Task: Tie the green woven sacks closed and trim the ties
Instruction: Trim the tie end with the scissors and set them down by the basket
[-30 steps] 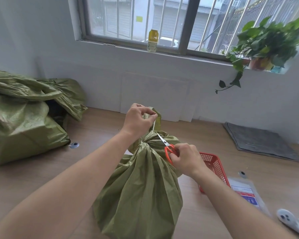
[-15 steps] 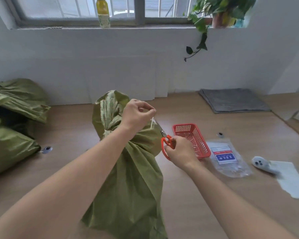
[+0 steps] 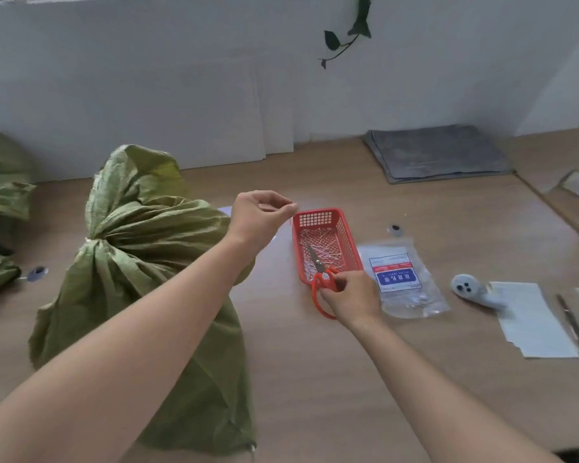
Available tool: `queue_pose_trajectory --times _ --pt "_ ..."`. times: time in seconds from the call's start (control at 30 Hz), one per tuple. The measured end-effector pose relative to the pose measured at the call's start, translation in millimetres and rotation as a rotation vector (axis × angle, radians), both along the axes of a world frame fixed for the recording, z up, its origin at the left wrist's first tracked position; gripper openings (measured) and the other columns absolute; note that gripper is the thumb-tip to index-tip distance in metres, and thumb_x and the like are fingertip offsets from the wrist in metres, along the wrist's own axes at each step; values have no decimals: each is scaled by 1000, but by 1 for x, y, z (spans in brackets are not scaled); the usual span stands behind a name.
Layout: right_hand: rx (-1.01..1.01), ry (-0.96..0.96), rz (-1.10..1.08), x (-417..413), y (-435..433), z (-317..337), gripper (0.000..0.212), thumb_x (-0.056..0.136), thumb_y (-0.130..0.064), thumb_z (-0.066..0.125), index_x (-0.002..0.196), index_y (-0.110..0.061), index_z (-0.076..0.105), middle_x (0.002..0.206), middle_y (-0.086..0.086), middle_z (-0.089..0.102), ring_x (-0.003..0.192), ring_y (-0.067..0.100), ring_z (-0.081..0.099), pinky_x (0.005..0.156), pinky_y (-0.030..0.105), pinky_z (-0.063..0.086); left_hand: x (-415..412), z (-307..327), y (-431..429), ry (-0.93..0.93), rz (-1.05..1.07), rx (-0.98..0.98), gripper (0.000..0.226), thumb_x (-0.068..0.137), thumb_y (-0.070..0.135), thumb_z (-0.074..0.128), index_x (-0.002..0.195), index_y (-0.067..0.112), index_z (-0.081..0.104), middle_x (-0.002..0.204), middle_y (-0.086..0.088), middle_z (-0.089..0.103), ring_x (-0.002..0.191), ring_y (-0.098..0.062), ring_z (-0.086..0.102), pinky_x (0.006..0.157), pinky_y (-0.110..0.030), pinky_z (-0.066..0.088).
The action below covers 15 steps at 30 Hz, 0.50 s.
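while right fingers (image 3: pixel 341 283) curl round the scissors (image 3: pixel 316 262), left fingers (image 3: pixel 285 207) pinch together.

Coarse woven sack (image 3: pixel 141 248); perforated plastic basket (image 3: pixel 315 219) — matt wood table (image 3: pixel 331 379)

the sack (image 3: pixel 141 262) is olive green with a woven pattern, the basket (image 3: pixel 350 242) is red mesh, the scissors (image 3: pixel 321 289) have orange handles, the cloth (image 3: pixel 438 152) is grey.

A plain white wall (image 3: pixel 181 78) stands behind a pale wooden surface (image 3: pixel 348 379); a folded grey mat (image 3: pixel 438 155) lies far right.
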State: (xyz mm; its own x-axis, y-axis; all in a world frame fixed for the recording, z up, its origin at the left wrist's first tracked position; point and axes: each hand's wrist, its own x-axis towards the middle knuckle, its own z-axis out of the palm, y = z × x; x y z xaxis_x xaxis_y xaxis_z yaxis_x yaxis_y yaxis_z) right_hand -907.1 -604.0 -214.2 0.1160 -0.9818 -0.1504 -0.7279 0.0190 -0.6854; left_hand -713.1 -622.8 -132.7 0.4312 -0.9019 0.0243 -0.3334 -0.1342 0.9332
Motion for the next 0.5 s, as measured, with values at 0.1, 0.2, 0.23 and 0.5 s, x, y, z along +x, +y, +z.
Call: queue_pose_trajectory --times 0.1,0.2,0.23,0.5 --pt "77 5 -11 -17 -8 -13 13 86 -26 78 75 -22 78 66 0 65 70 19 59 53 26 38 -14 -16 -18 20 1 13 8 84 22 84 79 17 79 75 2 74 70 -9 65 71 -24 52" --pt "125 12 -57 -29 -18 -31 9 79 -23 85 75 -21 77 68 -3 65 72 19 61 57 28 37 -29 -37 -36 38 -44 67 6 86 16 82 84 10 80 74 -5 73 65 -11 66 61 -18 49" --pt "139 10 -82 -31 -21 -38 8 77 -23 86 78 -20 79 70 -5 66 75 19 63 61 27 38 -33 -45 -42 40 -57 88 5 86 14 81 85 10 80 73 -6 73 64 -13 66 58 -17 49" --pt "253 8 -215 -52 -31 -104 22 73 -8 79 93 -18 79 91 1 77 89 23 71 76 31 55 -60 -114 -89 58 -39 214 7 86 12 80 83 17 77 77 -6 76 70 -18 76 64 -24 58"
